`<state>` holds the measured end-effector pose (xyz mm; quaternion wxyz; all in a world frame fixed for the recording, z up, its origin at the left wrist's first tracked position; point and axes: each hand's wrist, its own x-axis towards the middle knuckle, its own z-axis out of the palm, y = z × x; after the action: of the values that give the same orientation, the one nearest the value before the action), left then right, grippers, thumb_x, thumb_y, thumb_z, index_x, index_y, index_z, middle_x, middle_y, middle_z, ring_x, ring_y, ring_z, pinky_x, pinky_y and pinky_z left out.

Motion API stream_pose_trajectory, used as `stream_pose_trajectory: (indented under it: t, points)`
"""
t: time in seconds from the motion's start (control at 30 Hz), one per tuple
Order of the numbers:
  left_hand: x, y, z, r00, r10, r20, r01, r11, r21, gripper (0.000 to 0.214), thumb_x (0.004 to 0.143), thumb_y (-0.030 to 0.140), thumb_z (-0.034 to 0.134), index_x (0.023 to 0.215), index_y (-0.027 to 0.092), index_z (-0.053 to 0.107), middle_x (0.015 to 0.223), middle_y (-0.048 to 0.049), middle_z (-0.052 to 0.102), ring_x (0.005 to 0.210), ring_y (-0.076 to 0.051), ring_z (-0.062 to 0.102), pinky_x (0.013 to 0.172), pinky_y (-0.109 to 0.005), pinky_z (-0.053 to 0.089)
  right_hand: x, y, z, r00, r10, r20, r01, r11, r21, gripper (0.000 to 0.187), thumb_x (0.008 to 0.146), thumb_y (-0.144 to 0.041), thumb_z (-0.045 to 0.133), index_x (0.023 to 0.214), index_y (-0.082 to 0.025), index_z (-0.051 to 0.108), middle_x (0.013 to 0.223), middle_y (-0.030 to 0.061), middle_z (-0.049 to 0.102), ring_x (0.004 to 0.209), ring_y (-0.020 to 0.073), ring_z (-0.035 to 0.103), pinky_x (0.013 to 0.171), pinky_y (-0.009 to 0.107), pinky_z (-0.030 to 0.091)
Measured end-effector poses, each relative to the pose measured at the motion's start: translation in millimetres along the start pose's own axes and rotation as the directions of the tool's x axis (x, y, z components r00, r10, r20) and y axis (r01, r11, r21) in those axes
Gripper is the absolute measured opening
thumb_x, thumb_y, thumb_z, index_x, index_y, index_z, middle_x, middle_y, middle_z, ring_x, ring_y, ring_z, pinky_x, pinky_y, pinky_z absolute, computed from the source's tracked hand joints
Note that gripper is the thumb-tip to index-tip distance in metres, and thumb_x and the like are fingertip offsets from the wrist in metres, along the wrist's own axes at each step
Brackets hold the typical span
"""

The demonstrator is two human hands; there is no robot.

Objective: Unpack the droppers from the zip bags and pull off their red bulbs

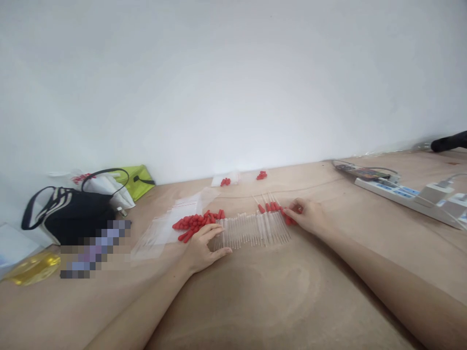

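Observation:
A row of thin clear glass dropper tubes [241,232] lies side by side on the wooden table. At its left end rests my left hand [202,247], thumb and fingers apart around the outer tubes. My right hand [305,217] is closed at the upper right of the row, its fingertips on a red rubber bulb [283,211]. Several tubes there have red bulbs [270,207] at their upper part. Just beyond my left hand is a pile of loose red bulbs [193,222] on clear plastic bags [156,236]. Fingers partly hide the bulb at my right hand.
Two small groups of red bulbs [225,182] lie near the wall. On the left are a black bag [76,214], a green bag [140,182] and a yellow packet [34,268]. A white power strip [404,197] with plugs and a phone [365,172] sit on the right.

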<state>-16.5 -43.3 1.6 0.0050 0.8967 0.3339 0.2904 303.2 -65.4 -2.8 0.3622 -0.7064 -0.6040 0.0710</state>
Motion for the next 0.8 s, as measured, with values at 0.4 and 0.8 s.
stream_pose_trajectory:
  t: [0.4,0.8]
  points:
    - [1,-1,-8.5,0.985,-0.045,0.169,0.04,0.999,0.035,0.066,0.059,0.057,0.064,0.114,0.022,0.053,0.112,-0.0098,0.053,0.104,-0.026,0.048,0.088,-0.044,0.04,26,-12,-10,0.946,0.281,0.164,-0.277,0.96,-0.05,0.022,0.073,-0.038,0.047,0.07,-0.02,0.06,0.057,0.0,0.063,0.062,0.0147,0.058,0.058,0.023,0.036]
    - [1,-5,-6.4,0.99,-0.007,0.144,-0.009,0.993,0.114,0.059,0.066,0.057,0.059,0.116,0.026,0.051,0.115,-0.0089,0.051,0.106,-0.027,0.047,0.086,-0.042,0.038,55,-29,11,0.729,0.428,0.534,-0.421,0.896,-0.143,0.034,0.07,-0.036,0.054,0.044,-0.014,0.052,0.034,0.006,0.052,0.03,0.0122,0.046,0.036,0.023,0.035]
